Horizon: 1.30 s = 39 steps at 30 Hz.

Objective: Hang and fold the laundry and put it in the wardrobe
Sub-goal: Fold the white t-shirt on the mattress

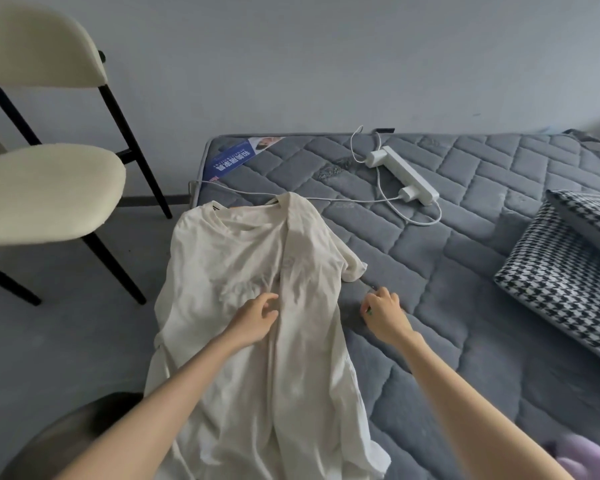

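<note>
A cream white T-shirt point(243, 271) lies lengthwise on the left part of a grey quilted mattress point(465, 271), collar away from me. Its right side is folded over the middle, and a short sleeve sticks out to the right. The shirt's left edge hangs over the mattress side. My left hand point(253, 320) rests on the shirt's middle with loosely bent fingers, holding nothing. My right hand point(383, 311) hovers over the bare mattress just right of the shirt, fingers loosely curled and empty.
A white power strip point(407, 176) with plugs and cables lies at the mattress's far end. A houndstooth pillow point(565, 271) sits at the right. A cream chair point(49, 188) stands on the floor at the left. Lilac fabric point(589, 459) shows at the bottom right.
</note>
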Tool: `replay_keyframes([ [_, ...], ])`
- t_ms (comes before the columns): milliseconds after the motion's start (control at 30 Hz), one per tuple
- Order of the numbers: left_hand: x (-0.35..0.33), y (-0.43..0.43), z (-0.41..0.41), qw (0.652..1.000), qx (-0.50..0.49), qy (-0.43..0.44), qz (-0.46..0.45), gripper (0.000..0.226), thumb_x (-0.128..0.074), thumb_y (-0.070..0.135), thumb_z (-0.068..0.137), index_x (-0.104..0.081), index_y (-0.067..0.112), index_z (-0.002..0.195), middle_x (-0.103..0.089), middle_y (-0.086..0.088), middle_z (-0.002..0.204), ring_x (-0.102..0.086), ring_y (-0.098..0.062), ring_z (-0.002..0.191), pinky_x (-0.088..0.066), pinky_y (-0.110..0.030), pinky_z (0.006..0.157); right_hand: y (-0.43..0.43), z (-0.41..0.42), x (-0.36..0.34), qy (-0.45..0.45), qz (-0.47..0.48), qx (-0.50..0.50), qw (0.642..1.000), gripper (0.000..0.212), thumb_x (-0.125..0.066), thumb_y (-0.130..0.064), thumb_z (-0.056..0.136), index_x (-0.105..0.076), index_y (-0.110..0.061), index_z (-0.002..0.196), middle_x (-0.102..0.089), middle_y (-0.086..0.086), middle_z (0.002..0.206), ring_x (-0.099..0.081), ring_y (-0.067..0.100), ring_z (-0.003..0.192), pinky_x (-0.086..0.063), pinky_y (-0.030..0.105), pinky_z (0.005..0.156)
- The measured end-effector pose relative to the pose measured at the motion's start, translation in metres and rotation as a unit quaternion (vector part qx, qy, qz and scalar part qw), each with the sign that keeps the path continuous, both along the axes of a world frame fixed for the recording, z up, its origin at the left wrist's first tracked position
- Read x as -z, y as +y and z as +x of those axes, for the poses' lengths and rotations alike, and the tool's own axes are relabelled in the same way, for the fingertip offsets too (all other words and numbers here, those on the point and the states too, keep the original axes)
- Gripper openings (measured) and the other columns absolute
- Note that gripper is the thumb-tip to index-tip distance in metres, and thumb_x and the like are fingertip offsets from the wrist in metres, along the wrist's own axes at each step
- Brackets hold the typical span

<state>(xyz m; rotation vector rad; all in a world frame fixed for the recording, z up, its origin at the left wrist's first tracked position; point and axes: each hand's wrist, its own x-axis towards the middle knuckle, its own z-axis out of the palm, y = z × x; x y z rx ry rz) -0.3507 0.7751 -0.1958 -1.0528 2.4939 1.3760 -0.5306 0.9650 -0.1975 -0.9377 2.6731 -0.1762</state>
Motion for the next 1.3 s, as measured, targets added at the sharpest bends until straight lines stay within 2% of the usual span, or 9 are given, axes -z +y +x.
replay_keyframes([
  [167, -0.003, 0.012, -0.001, 1.000, -0.001, -0.006, 0.016, 0.041, -0.046, 0.024, 0.096, -0.042, 0.021, 0.137, -0.047, -0.010, 0.137, -0.048, -0.022, 0.122, -0.038, -0.026, 0.095, 0.018, -0.006, -0.008, 0.059, 0.079, 0.085, 0.991, 0.026, -0.043, -0.002, 0.093, -0.056, -0.005, 0.115, -0.042, 0.015, 0.127, -0.037, 0.033, 0.117, -0.044, 0.036, 0.087],
  [300, -0.005, 0.016, 0.001, 0.999, -0.024, -0.004, 0.023, 0.040, -0.046, 0.023, 0.097, -0.043, 0.021, 0.136, -0.047, -0.012, 0.137, -0.050, -0.026, 0.120, -0.041, -0.029, 0.093, 0.009, 0.003, -0.023, 0.094, 0.159, 0.097, 0.978, 0.037, -0.050, -0.009, 0.089, -0.052, -0.015, 0.125, -0.037, 0.012, 0.136, -0.030, 0.034, 0.126, -0.035, 0.047, 0.097],
  [367, -0.007, 0.017, 0.004, 0.998, -0.042, -0.005, 0.038, 0.039, -0.045, 0.021, 0.097, -0.042, 0.019, 0.136, -0.049, -0.014, 0.135, -0.052, -0.028, 0.118, -0.043, -0.029, 0.092, -0.010, 0.015, -0.023, 0.024, 0.086, 0.087, 0.992, 0.030, -0.043, -0.019, 0.092, -0.057, -0.016, 0.118, -0.047, 0.011, 0.129, -0.038, 0.033, 0.122, -0.036, 0.045, 0.096],
  [467, -0.008, 0.014, 0.013, 0.997, -0.057, -0.006, 0.051, 0.038, -0.044, 0.019, 0.097, -0.042, 0.016, 0.135, -0.055, -0.014, 0.130, -0.056, -0.027, 0.113, -0.045, -0.030, 0.088, -0.036, 0.041, -0.025, -0.188, 0.001, 0.119, 0.975, 0.035, -0.040, -0.048, 0.088, -0.053, -0.018, 0.077, -0.057, 0.011, 0.094, -0.056, 0.029, 0.098, -0.044, 0.037, 0.082],
  [567, -0.005, 0.011, 0.029, 0.996, -0.073, -0.007, 0.051, 0.033, -0.044, 0.016, 0.097, -0.047, 0.016, 0.130, -0.058, -0.013, 0.128, -0.057, -0.028, 0.112, -0.047, -0.033, 0.088, -0.047, 0.073, -0.025, -0.296, -0.019, 0.121, 0.947, 0.044, -0.048, -0.052, 0.089, -0.050, -0.008, 0.087, -0.054, 0.007, 0.073, -0.059, 0.027, 0.073, -0.051, 0.031, 0.061],
  [733, -0.002, 0.016, 0.056, 0.997, -0.073, 0.007, 0.033, 0.034, -0.041, 0.016, 0.098, -0.050, 0.012, 0.131, -0.056, -0.009, 0.130, -0.056, -0.024, 0.115, -0.044, -0.026, 0.085, -0.045, 0.108, -0.015, -0.188, -0.016, 0.146, 0.971, 0.036, -0.042, -0.007, 0.090, -0.039, -0.001, 0.126, -0.048, 0.016, 0.130, -0.048, 0.034, 0.120, -0.042, 0.040, 0.094],
  [1000, -0.003, 0.030, 0.067, 0.997, 0.051, -0.007, -0.062, 0.039, -0.044, 0.016, 0.097, -0.048, 0.019, 0.135, -0.042, -0.005, 0.144, -0.042, -0.021, 0.131, -0.032, -0.027, 0.107, -0.008, 0.087, -0.019, -0.146, -0.155, 0.299, 0.930, 0.037, -0.022, 0.001, 0.093, -0.029, -0.001, 0.129, -0.043, 0.021, 0.137, -0.043, 0.038, 0.122, -0.037, 0.043, 0.092],
  [1133, -0.004, 0.042, 0.068, 0.989, 0.108, -0.039, -0.091, 0.041, -0.045, 0.020, 0.097, -0.045, 0.021, 0.138, -0.035, -0.004, 0.148, -0.032, -0.019, 0.137, -0.024, -0.024, 0.109, 0.008, 0.075, -0.019, -0.120, -0.145, 0.325, 0.927, 0.041, -0.025, 0.000, 0.095, -0.024, -0.001, 0.136, -0.043, 0.022, 0.138, -0.044, 0.038, 0.123, -0.037, 0.044, 0.096],
  [1300, 0.003, 0.046, 0.079, 0.993, 0.096, -0.021, -0.064, 0.038, -0.049, 0.013, 0.093, -0.051, 0.017, 0.131, -0.043, -0.007, 0.139, -0.044, -0.021, 0.125, -0.032, -0.025, 0.103, 0.053, 0.058, -0.011, -0.073, -0.105, 0.374, 0.918, 0.032, -0.030, -0.003, 0.096, -0.031, 0.001, 0.127, -0.046, 0.025, 0.134, -0.047, 0.041, 0.120, -0.039, 0.047, 0.094],
])
